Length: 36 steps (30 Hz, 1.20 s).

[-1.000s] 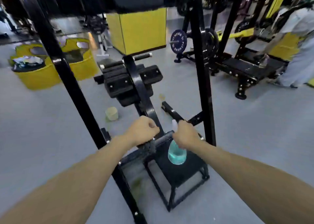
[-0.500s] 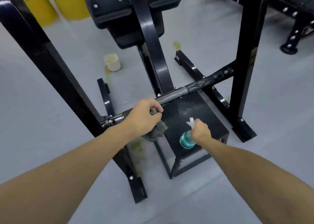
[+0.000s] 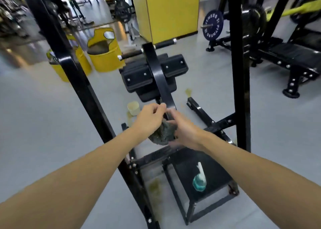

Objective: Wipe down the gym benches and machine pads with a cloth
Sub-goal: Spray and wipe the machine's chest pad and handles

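Presently pinching the top edge of the dark grey cloth (image 3: 162, 133) with the left hand (image 3: 151, 117), fingers curled onto the fabric, with the remainder hanging bunched below. Meeting it from the other side with the right hand (image 3: 186, 132), pressed against the cloth but too blurred to tell whether gripping or only cupping. Probably regathering or refolding for a fresh face, judging by both hands on it in mid-air, off every surface. Just below, parked upright on the black step platform (image 3: 218, 175): the spray bottle (image 3: 199, 181), set there, seemingly, to free the right hand yet within easy reach. Straight ahead, beyond the hands, facing the machine pads (image 3: 139, 76) bolted either side of the slanted arm, likely next for wiping. Further out, passing over a small cup (image 3: 133, 108) on the floor, yellow bins (image 3: 104, 55), and off right a bench (image 3: 286, 55).
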Each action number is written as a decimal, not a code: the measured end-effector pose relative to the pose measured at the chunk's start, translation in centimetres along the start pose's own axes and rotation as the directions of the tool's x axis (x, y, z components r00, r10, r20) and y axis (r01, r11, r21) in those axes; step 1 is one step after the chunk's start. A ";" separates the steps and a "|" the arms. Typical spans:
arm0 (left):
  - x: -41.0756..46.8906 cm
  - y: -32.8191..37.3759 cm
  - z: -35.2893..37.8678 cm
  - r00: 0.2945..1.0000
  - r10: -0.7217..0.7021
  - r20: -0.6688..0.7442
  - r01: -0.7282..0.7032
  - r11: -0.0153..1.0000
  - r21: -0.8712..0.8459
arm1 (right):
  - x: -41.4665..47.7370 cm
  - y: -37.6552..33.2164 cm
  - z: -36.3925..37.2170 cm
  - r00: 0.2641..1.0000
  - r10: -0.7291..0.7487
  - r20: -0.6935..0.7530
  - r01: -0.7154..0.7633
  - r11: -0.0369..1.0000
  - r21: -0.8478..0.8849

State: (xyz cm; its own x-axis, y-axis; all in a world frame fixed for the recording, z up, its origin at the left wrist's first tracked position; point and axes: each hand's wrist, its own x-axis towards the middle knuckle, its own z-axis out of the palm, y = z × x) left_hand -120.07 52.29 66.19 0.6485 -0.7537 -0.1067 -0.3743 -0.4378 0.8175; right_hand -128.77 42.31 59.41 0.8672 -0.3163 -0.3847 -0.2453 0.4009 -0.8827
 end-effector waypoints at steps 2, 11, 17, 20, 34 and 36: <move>-0.8 4.9 -4.3 0.994 -0.034 -0.103 0.021 0.992 -0.121 | -2.7 -6.4 3.9 0.985 -0.140 0.103 0.135 0.990 0.050; -12.3 21.5 -24.3 0.905 0.326 -0.273 -0.304 0.945 0.120 | -15.7 -25.2 18.6 0.757 -0.648 -0.083 0.597 0.738 -0.315; -20.8 28.9 -32.7 0.672 0.589 -0.449 -0.445 0.806 0.390 | -23.6 -34.6 22.7 0.546 -0.817 -0.186 0.730 0.573 -0.373; -23.8 33.4 -34.7 0.536 0.679 -0.502 -0.510 0.734 0.448 | -26.0 -39.0 24.3 0.515 -0.825 -0.235 0.795 0.561 -0.228; -23.2 43.8 -33.4 0.302 0.762 -0.573 -0.012 0.604 0.797 | -20.5 -53.9 24.5 0.174 -0.983 0.064 0.879 0.125 -0.460; -22.6 44.7 -33.2 0.244 0.747 -0.618 0.154 0.599 0.786 | -18.8 -55.9 25.3 0.152 -0.983 0.106 0.871 0.083 -0.485</move>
State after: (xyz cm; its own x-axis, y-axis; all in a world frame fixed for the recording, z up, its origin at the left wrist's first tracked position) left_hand -129.49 66.05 123.91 0.2881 -0.2082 0.9347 -0.6454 -0.7633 0.0289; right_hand -120.36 47.58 122.85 0.4189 -0.3510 0.8375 0.5248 -0.6591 -0.5387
